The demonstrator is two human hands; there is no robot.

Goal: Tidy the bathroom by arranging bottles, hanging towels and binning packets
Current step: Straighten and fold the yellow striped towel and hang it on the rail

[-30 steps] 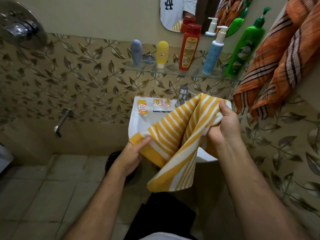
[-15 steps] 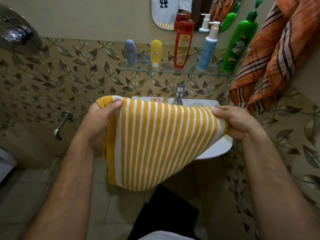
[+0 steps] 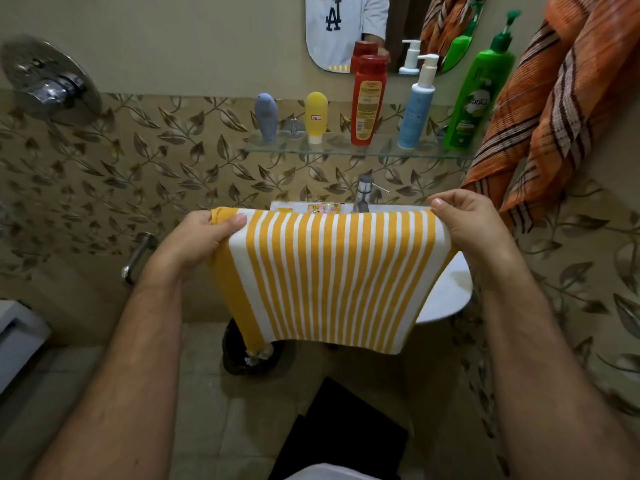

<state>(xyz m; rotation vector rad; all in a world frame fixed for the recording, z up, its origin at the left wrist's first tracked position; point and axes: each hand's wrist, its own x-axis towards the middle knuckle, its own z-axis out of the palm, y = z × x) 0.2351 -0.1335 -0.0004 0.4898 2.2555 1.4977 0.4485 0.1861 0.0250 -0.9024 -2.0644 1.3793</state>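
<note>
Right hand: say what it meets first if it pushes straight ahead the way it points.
Probably the tap: the right hand, gripping the striped towel, points forward and left over the basin. Depth is unclear; it could pass and reach the tiled wall.

Above the white ceramic sink point(image 3: 446, 296), the cloth towel point(image 3: 329, 278) shows yellow and white stripes; the hanging plaid towel point(image 3: 554, 109) is orange, brown-lined; wall tiles point(image 3: 138, 174) bear brown leaves.
</note>
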